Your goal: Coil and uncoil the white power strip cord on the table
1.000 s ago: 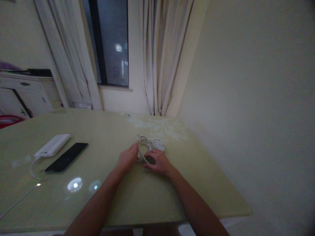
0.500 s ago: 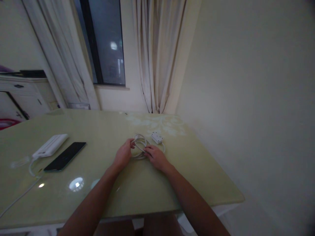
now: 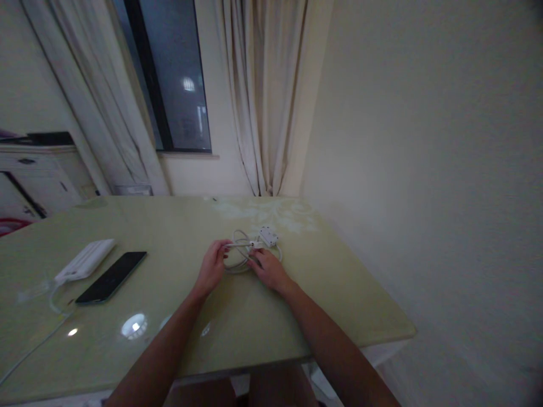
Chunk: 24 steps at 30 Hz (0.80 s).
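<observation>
A person's two bare hands work a white cable (image 3: 240, 253) on a pale green, glass-topped bench (image 3: 263, 322) set against a cream wall. The cable lies in a loose, flat coil near the middle of the bench, towards its far right corner. The coil is wider than it is deep, its long axis running left to right across the view. One straight strand is drawn level across the top of the coil. It leads right to a small white plug block (image 3: 268, 236), which rests on the bench at the coil's far right edge and is tilted towards the corner.

The left hand (image 3: 211, 265) pinches the left end of that strand between thumb and fingers. The right hand (image 3: 267, 269) is closed on the cable at the near right of the coil, just short of the plug block, with its knuckles up.

Well to the left lie a white power bank (image 3: 86, 259) and a dark phone (image 3: 111, 277) side by side. Both are angled with their far ends to the right. Behind the bench, pale curtains (image 3: 263, 96) frame a dark window (image 3: 178, 85).
</observation>
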Motion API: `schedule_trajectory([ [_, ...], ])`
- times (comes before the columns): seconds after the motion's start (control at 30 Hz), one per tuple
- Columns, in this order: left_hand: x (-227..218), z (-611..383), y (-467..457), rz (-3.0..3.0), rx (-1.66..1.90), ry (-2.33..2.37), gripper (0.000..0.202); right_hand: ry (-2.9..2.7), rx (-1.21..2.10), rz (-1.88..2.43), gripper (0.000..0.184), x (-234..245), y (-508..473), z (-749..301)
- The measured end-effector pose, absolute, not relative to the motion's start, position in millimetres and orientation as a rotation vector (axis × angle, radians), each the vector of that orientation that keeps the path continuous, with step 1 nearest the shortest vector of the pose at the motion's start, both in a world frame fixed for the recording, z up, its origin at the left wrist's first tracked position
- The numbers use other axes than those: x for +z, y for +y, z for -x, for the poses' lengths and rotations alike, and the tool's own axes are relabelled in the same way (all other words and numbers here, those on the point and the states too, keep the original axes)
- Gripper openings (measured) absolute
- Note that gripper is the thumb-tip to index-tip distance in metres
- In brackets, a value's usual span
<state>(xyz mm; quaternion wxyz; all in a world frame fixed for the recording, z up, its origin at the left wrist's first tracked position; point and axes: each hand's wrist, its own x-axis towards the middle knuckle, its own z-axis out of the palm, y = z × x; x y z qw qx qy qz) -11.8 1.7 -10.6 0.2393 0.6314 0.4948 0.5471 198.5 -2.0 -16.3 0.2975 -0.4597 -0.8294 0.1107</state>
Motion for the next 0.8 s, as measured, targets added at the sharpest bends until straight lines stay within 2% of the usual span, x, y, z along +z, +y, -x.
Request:
schedule_trajectory([
  [0.2,-16.3,21.4,10.2,-1.185,1.658,1.172,0.044,-2.131,0.218,1.385,0.034,-9.0,-1.0,-199.6],
  [0.33,-16.9,30.0,16.2,-0.962,1.779,1.026,0.029,-1.805,0.32,1.443,0.035,-5.8,6.3,-210.2],
  [0.5,-15.7,41.5,21.6,-0.807,1.867,1.105,0.011,-1.444,0.422,1.26,0.04,-1.6,15.9,-228.5],
  [0.67,-13.2,43.4,21.0,-0.698,1.874,1.194,0.012,-1.267,0.25,1.15,0.033,5.0,17.2,-239.9],
  [0.8,-14.5,41.1,20.0,-0.685,1.837,1.184,0.008,-1.015,0.211,1.121,0.046,9.5,19.0,-252.1],
])
